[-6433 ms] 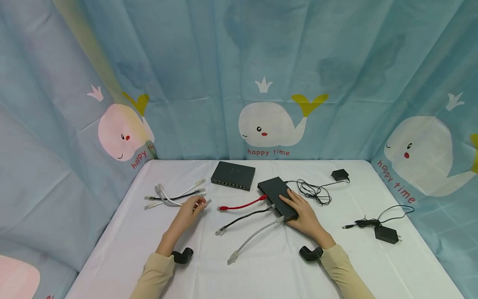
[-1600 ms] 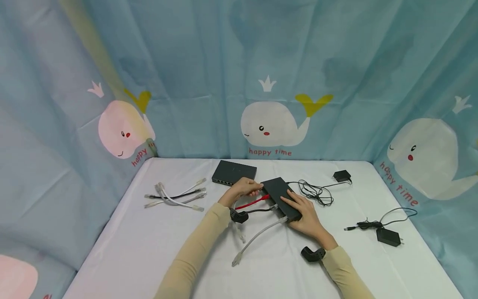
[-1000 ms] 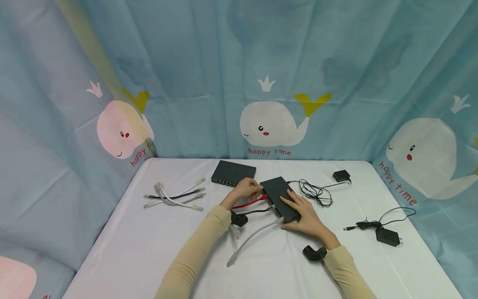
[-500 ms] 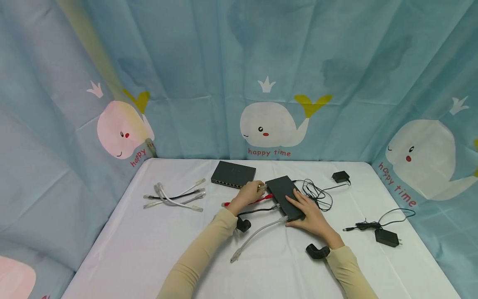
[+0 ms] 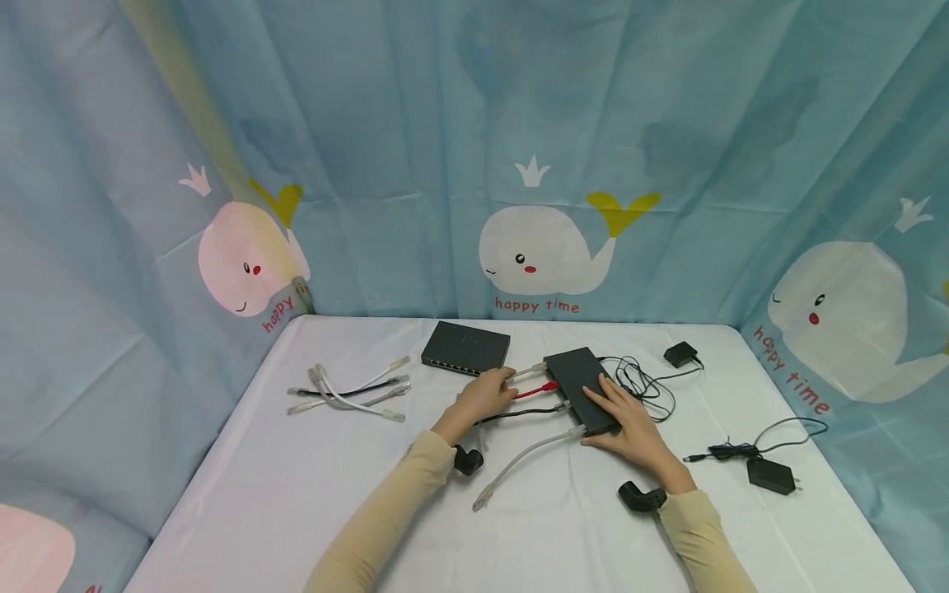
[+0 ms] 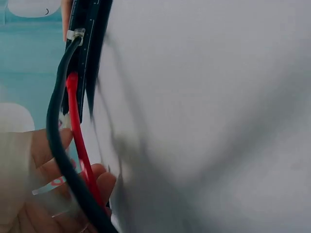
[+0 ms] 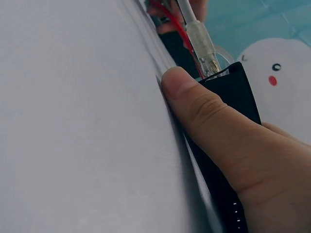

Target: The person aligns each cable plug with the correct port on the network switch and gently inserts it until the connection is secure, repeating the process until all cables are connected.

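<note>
My right hand [image 5: 630, 428] holds a black network switch [image 5: 574, 379] on the table, fingers over its top and thumb [image 7: 194, 99] along its near end. Four lines run left from its port side: a white ethernet cable [image 5: 528, 372], a red ethernet cable [image 5: 532, 391], a black ethernet cable [image 5: 519, 413] and a grey ethernet cable [image 5: 519, 455]. At the white cable is my left hand [image 5: 482, 399], a little way from the plug. In the left wrist view its fingers [image 6: 68, 137] and thumb stand apart, loosely bent. The red and black cables partly cover them.
A second black switch [image 5: 465, 349] lies behind my left hand. Several loose ethernet cables [image 5: 348, 391] form a pile at the left. Right of my right hand are a power adapter [image 5: 680, 354] with a coiled cord [image 5: 641, 383] and another adapter [image 5: 771, 476]. A whale-print curtain surrounds the table.
My left hand came from the cable pile with a white cable to the switch's far port, and now its fingers are off the plug. The switch and right hand have shifted right.
</note>
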The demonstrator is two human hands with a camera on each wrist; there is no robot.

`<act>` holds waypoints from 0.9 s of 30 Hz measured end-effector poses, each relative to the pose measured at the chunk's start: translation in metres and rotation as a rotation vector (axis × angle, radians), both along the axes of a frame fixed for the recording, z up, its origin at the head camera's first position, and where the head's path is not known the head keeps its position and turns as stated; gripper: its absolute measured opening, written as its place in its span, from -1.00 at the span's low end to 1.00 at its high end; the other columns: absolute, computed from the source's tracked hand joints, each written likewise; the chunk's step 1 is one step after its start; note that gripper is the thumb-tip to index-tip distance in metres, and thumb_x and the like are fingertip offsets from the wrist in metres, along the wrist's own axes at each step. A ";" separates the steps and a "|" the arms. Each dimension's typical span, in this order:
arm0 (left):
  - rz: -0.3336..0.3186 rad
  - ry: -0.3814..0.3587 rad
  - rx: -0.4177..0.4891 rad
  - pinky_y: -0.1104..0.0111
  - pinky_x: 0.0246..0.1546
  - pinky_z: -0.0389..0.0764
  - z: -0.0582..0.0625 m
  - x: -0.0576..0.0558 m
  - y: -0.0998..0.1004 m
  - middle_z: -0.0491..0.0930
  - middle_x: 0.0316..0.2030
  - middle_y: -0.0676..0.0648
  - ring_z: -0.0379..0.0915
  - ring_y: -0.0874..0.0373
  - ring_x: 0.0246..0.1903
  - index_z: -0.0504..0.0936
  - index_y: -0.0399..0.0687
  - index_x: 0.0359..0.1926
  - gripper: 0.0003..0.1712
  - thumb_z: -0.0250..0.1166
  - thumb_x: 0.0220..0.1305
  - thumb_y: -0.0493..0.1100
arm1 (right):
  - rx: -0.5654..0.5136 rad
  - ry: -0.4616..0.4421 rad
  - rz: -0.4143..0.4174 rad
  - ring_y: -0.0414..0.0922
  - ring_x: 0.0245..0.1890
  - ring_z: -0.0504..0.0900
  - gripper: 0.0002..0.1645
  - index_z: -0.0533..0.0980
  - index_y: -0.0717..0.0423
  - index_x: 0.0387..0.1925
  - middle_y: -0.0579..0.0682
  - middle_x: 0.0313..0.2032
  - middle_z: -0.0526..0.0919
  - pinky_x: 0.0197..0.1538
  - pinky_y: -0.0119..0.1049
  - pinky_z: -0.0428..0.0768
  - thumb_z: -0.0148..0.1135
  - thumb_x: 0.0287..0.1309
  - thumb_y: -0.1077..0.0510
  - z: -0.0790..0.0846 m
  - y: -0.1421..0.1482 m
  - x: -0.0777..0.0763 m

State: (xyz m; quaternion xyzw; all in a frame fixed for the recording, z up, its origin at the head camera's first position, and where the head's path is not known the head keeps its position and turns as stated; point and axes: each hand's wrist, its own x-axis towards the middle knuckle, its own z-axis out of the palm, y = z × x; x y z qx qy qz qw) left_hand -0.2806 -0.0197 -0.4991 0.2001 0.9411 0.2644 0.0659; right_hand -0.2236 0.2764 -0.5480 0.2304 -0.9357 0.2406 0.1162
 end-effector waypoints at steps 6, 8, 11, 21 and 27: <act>-0.048 -0.003 -0.010 0.30 -0.35 0.45 0.001 0.004 -0.013 0.55 -0.35 -0.04 0.45 0.14 -0.40 0.38 -0.05 0.25 -0.44 0.23 0.24 -0.05 | 0.005 0.008 -0.014 0.22 0.35 0.06 0.09 0.28 -0.15 0.31 0.16 0.39 0.08 0.21 0.27 0.08 0.41 -0.32 -0.38 0.000 0.004 -0.002; -0.050 -0.001 -0.039 0.19 -0.17 0.48 0.003 0.006 -0.016 0.59 -0.20 -0.08 0.51 0.09 -0.22 0.35 -0.02 0.27 -0.40 0.25 0.23 -0.02 | 0.007 0.006 -0.018 0.22 0.35 0.06 0.09 0.28 -0.15 0.32 0.16 0.39 0.07 0.21 0.27 0.08 0.41 -0.32 -0.38 0.000 0.005 -0.002; -0.057 -0.009 -0.045 0.03 0.02 0.41 0.006 0.009 -0.021 0.56 -0.01 -0.11 0.48 0.02 0.00 0.33 -0.03 0.28 -0.36 0.26 0.21 0.01 | 0.000 0.009 -0.028 0.22 0.35 0.07 0.10 0.28 -0.14 0.31 0.17 0.39 0.09 0.20 0.28 0.09 0.43 -0.33 -0.36 0.001 0.008 -0.002; -0.092 -0.012 0.045 0.07 0.01 0.42 0.008 0.015 -0.015 0.55 0.01 -0.13 0.48 0.03 0.00 0.32 -0.06 0.29 -0.34 0.15 0.27 0.15 | -0.034 -0.006 -0.053 0.24 0.35 0.06 0.10 0.28 -0.14 0.31 0.19 0.39 0.07 0.20 0.30 0.07 0.47 -0.34 -0.30 0.002 0.023 -0.005; -0.150 -0.012 0.023 0.04 -0.03 0.42 0.003 0.019 -0.007 0.52 0.03 -0.11 0.45 0.00 0.01 0.34 0.00 0.29 -0.17 0.04 0.17 0.41 | -0.027 -0.033 -0.082 0.26 0.35 0.03 0.10 0.25 -0.18 0.33 0.20 0.40 0.04 0.21 0.32 0.05 0.46 -0.33 -0.32 0.001 0.031 -0.009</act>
